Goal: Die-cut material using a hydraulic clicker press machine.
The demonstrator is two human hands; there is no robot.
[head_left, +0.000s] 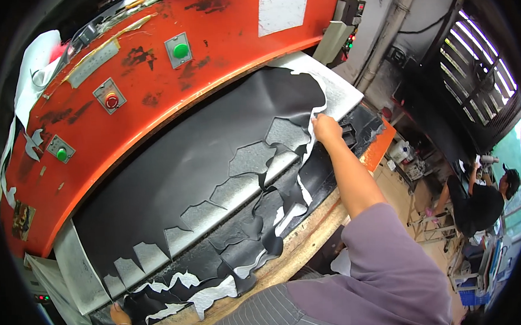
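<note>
The head view is showing the right hand (327,129) pinching the white-backed right edge of the big black sheet (196,145), which is lying on the pale board (341,90) beside the orange machine (223,39). The left hand (121,317) is resting by the sheet's lower left corner, but I cannot tell whether it is pinching. The sheet is looking soft, bendy and light, so 2 hands are probably holding best at wide edges, not thin points.
</note>
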